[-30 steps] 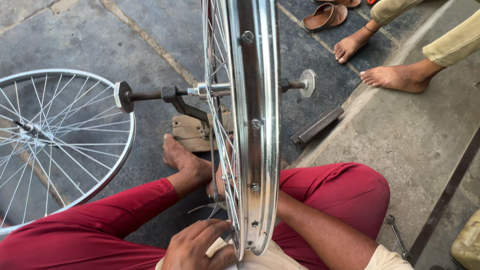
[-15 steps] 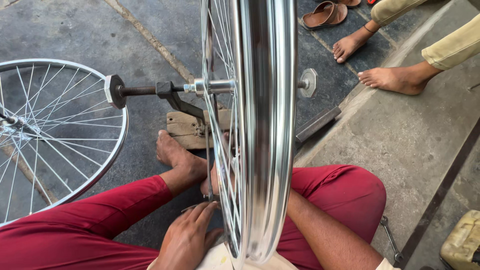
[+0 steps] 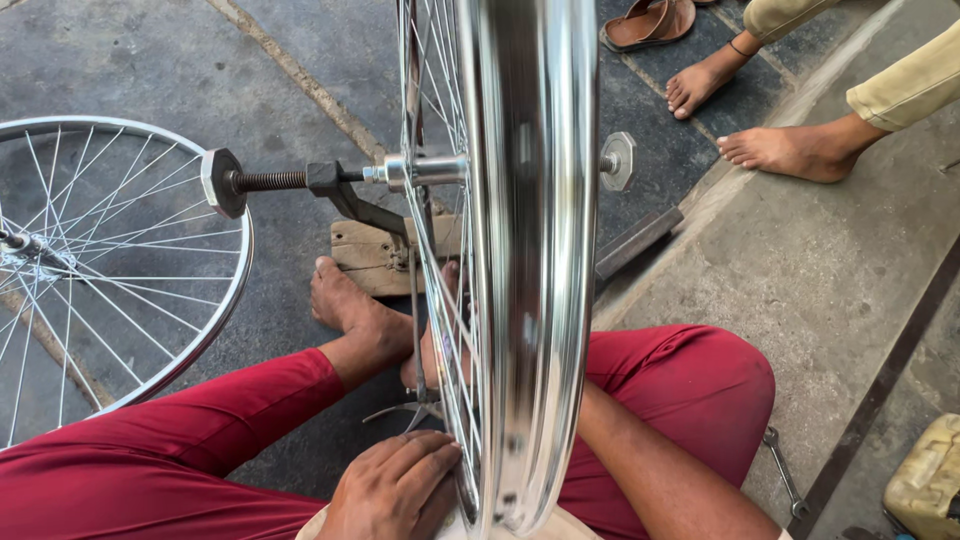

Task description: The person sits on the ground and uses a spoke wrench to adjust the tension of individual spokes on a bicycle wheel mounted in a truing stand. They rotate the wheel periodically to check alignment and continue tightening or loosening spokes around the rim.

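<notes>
The left hand [image 3: 395, 485] lay curled against the spokes, just beside the upright chrome wheel rim [image 3: 530, 270] clamped on its stand. The right hand was hidden behind the rim, its grip impossible to tell. The rim looked stiff, light and slick, so it was best held by its edges, not the thin spokes.

Single view, head-worn camera, pitched steeply down over the wearer's own lap and red trouser legs. Very close to the upright wheel rim [image 3: 530, 250], which runs edge-on through the frame centre and blocks what lies behind it. The left hand [image 3: 395, 490] sits at the bottom edge; the right hand is probably hidden behind the rim. The concrete floor [image 3: 820, 290] fills the background.
</notes>
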